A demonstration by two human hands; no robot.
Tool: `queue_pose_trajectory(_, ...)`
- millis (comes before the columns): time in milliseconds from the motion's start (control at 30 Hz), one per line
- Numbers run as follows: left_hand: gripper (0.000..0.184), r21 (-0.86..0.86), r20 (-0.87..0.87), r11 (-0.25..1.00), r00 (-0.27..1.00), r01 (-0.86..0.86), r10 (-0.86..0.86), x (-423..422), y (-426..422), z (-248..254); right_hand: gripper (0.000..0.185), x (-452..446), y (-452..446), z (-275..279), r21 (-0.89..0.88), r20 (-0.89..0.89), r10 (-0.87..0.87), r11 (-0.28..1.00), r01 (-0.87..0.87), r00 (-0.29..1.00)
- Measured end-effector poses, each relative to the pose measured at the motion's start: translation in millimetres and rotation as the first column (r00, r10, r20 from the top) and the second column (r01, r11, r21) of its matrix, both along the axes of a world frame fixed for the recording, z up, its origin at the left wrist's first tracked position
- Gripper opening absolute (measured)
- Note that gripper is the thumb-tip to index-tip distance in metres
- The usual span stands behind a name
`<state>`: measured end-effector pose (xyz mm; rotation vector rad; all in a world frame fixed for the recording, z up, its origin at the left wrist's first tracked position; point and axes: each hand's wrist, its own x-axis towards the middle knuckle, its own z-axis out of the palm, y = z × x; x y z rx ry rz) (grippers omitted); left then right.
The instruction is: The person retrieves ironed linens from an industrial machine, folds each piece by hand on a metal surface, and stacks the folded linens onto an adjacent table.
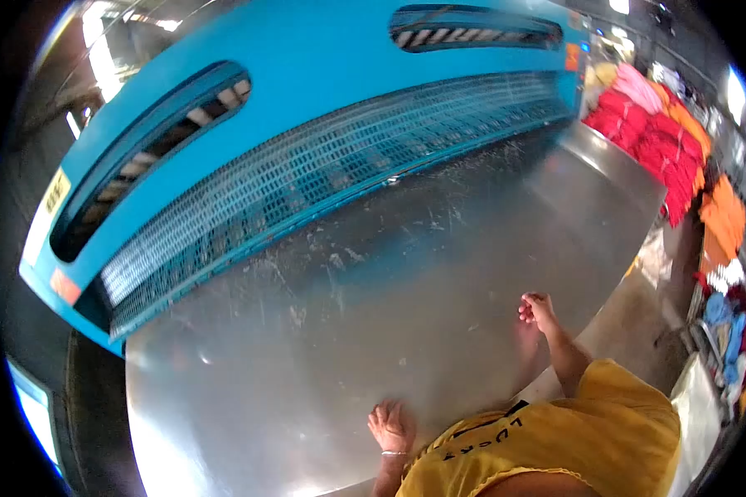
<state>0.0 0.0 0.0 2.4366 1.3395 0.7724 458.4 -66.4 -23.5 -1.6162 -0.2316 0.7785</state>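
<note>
My left hand [392, 427], with a thin bracelet at the wrist, is over the near edge of a broad shiny metal table [331, 331]. Its fingers look apart, slightly blurred, and nothing is in them. Farther right, my right hand [539, 311] hovers above the same metal surface, fingers loosely bent and apart, holding nothing visible. A faint reflection of the right hand and arm shows in the metal below. Neither hand touches any cloth.
Along the table's far side stands a large blue machine [323, 66] with a slatted grille belt [331, 157] and two long slots. Piled red cloth [651, 141], orange cloth [724, 215] and blue cloth [725, 323] lie to the right. A white sack [696, 410] stands near my right side.
</note>
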Motion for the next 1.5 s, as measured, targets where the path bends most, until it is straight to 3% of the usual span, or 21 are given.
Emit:
queue_pose_trajectory(67,0.027,0.028,-0.029,0.999,0.999,0.039,-0.038,-20,28,7,0.018,-35,11,-16,0.142,-0.045,0.052,0.989,-0.045,0.998)
queue_pose_trajectory(100,0.025,-0.027,0.094,0.996,0.993,0.079,-0.076,68,-1,-5,0.018,48,-26,18,0.088,0.055,0.040,0.995,-0.045,0.998)
queue_pose_trajectory(167,0.022,-0.055,0.116,0.987,0.983,0.152,-0.145,60,19,0,0.019,20,-17,14,0.086,0.041,0.024,0.996,-0.028,0.999)
queue_pose_trajectory(200,0.019,0.059,0.120,0.983,0.976,0.176,-0.182,62,30,7,0.019,8,-12,19,0.095,0.007,-0.003,0.996,0.003,1.000)
queue_pose_trajectory(300,0.016,-0.295,0.208,0.934,0.967,0.203,-0.144,80,67,0,0.019,7,-11,18,0.098,0.054,-0.020,0.995,0.014,0.998)
queue_pose_trajectory(333,0.013,-0.238,0.448,0.933,0.883,0.270,-0.141,86,86,-13,0.019,5,-12,18,0.090,0.056,-0.029,0.996,0.024,0.998)
queue_pose_trajectory(400,0.011,-0.339,0.628,0.873,0.775,0.350,-0.067,97,126,-30,0.020,3,-11,20,0.076,0.068,-0.043,0.996,0.038,0.997)
queue_pose_trajectory(467,0.012,-0.193,0.580,0.926,0.799,0.325,-0.159,106,170,-25,0.020,0,-8,23,0.069,0.064,-0.062,0.996,0.057,0.996)
queue_pose_trajectory(533,0.014,-0.297,0.697,0.891,0.715,0.343,-0.043,118,211,-34,0.021,-2,-10,27,0.045,0.058,-0.078,0.996,0.076,0.995)
queue_pose_trajectory(800,0.021,-0.157,0.749,0.961,0.662,0.226,-0.034,171,380,-46,0.022,-9,4,42,-0.017,0.050,-0.078,0.997,0.079,0.996)
queue_pose_trajectory(1000,0.018,-0.112,0.482,0.993,0.872,-0.036,0.086,221,469,-24,0.023,-7,12,49,-0.100,0.052,-0.099,0.989,0.104,0.994)
queue_pose_trajectory(1067,0.017,-0.076,0.471,0.997,0.880,-0.033,0.065,237,502,-31,0.024,-5,12,49,-0.097,0.045,-0.092,0.991,0.096,0.995)
queue_pose_trajectory(1133,0.022,0.367,0.274,0.930,0.956,-0.004,-0.103,249,531,-34,0.024,-6,13,52,-0.119,0.032,-0.099,0.988,0.102,0.995)
queue_pose_trajectory(1200,0.034,0.237,0.078,0.967,0.994,-0.091,0.075,257,539,-21,0.024,-6,18,58,-0.159,0.020,-0.120,0.980,0.122,0.993)
queue_pose_trajectory(1267,0.035,0.420,-0.070,0.875,0.953,-0.239,0.294,271,545,-25,0.023,-4,16,56,-0.160,0.022,-0.112,0.980,0.114,0.993)
queue_pose_trajectory(1300,0.033,0.493,-0.049,0.830,0.945,-0.260,0.325,273,557,-32,0.023,-2,16,57,-0.156,0.025,-0.108,0.982,0.110,0.994)
queue_pose_trajectory(1367,0.029,0.078,-0.220,0.974,0.949,-0.213,0.225,272,550,-18,0.023,-4,16,62,-0.171,0.025,-0.106,0.979,0.108,0.994)
queue_pose_trajectory(1433,0.023,0.178,-0.146,0.983,0.986,-0.054,0.080,269,520,-26,0.024,-4,11,58,-0.159,0.026,-0.085,0.983,0.088,0.996)
queue_pose_trajectory(1500,0.020,0.076,-0.069,0.997,0.997,-0.022,0.027,256,467,-62,0.024,1,9,45,-0.126,-0.033,-0.088,0.988,0.083,0.996)
